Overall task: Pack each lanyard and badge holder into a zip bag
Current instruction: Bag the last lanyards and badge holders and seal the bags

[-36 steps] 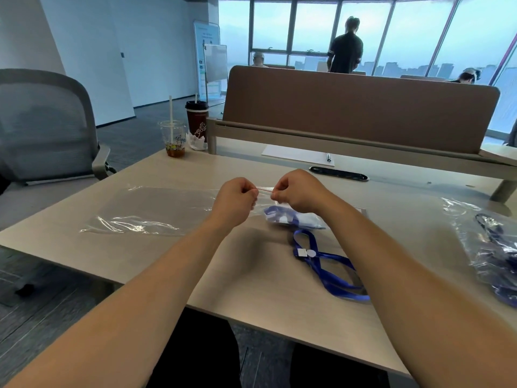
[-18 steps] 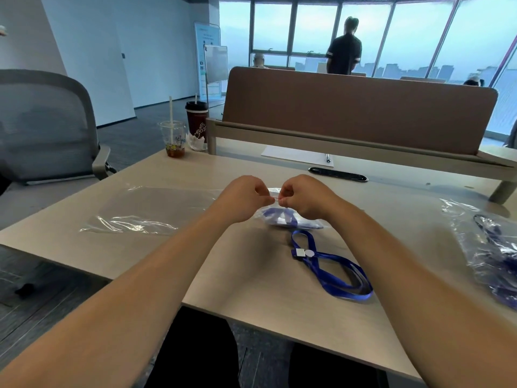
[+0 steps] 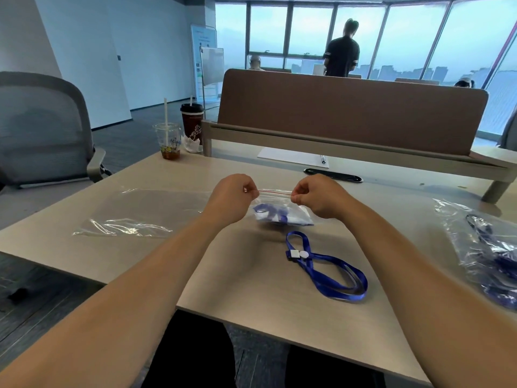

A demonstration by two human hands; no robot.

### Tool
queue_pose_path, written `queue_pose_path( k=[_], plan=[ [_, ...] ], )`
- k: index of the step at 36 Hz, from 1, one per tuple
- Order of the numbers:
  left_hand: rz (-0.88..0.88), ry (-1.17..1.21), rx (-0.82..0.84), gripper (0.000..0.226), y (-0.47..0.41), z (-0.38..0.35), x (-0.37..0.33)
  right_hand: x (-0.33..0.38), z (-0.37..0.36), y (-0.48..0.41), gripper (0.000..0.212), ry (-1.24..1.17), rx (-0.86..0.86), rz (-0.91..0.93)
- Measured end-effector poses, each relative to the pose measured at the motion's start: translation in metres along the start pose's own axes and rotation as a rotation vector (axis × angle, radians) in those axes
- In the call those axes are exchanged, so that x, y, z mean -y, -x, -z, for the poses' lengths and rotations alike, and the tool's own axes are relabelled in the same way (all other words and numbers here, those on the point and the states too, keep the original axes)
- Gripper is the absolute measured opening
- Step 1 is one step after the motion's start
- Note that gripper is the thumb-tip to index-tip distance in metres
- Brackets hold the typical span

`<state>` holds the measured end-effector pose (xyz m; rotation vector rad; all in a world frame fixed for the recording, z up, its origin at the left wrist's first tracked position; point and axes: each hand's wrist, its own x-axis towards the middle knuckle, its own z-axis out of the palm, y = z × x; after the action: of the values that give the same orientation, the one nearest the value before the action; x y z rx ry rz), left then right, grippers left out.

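On my feed I count one loose lanyard (image 3: 330,273), one filled zip bag (image 3: 282,215), and two drinks, a clear cup (image 3: 167,141) and a dark cup (image 3: 192,121). One sheet of paper (image 3: 291,157), one pen (image 3: 323,159), one chair (image 3: 42,130). The empty bags (image 3: 134,214) at left and the packed bags (image 3: 486,247) at right I cannot number.

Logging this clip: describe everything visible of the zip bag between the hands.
The zip bag is small, clear thin plastic, with a red zip strip along its top. The left hand and right hand pinch that strip at either end. A blue lanyard and a white piece show inside. Its bottom seems to rest on the desk.
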<state>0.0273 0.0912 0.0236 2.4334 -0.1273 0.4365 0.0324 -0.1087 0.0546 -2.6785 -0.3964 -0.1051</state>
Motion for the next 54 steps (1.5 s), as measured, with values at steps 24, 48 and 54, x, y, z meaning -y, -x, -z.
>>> queue_pose_path(
  k=[24,48,54],
  plan=[
    [-0.131,-0.214,0.105,0.018,-0.002,-0.019,-0.029,-0.005,-0.012,0.0,0.017,-0.017,-0.065,0.061],
    [-0.067,-0.098,0.106,0.012,-0.001,-0.016,-0.018,-0.044,-0.003,0.014,0.008,-0.216,-0.144,-0.105],
    [-0.049,-0.042,0.121,0.012,0.001,-0.017,-0.02,-0.044,-0.009,0.016,0.012,-0.476,-0.08,-0.252]
  ],
)
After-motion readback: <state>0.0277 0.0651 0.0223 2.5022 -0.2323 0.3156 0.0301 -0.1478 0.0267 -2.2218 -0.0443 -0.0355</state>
